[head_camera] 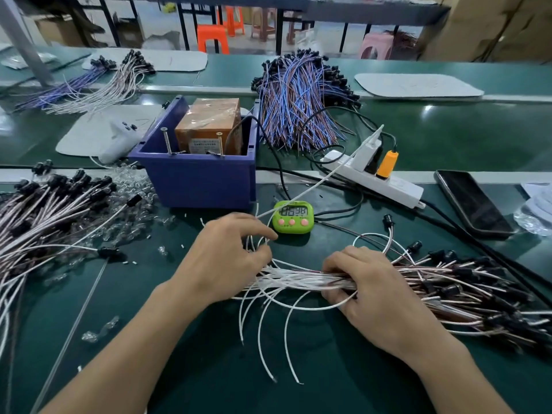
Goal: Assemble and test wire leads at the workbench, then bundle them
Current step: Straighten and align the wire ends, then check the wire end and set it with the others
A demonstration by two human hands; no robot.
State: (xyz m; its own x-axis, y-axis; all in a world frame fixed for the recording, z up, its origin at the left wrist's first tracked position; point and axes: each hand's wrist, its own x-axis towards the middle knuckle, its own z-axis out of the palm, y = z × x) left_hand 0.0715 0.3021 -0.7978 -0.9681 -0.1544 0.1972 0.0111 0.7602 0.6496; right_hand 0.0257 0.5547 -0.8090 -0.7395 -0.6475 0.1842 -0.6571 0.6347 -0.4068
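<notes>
Green workbench carries everything. The big pile of white and pink leads with black caps sprawls over the surface's left edge. The blue and brown wire pile sits toward the far edge, about mid-width.

The lead bundle lies flat near the near edge, right of centre. Its capped ends fan out toward the right edge and its bare white ends splay left and toward you.

The blue bin stands mid-surface, left of centre, with an orange box inside it (two long screws stick up from its front rim).

Your right hand clamps the bundle at its middle, fingers wrapped over the top and thumb under. Your left hand is at the bundle's loose white ends with its fingers curled in, pinching a few strands. Its forefinger reaches toward the timer.

The white power strip runs diagonally, right of the bin, with an orange plug seated in it. The phone lies face up near the right edge, screen dark. The green timer stands just beyond your left fingertips, between bin and bundle.
</notes>
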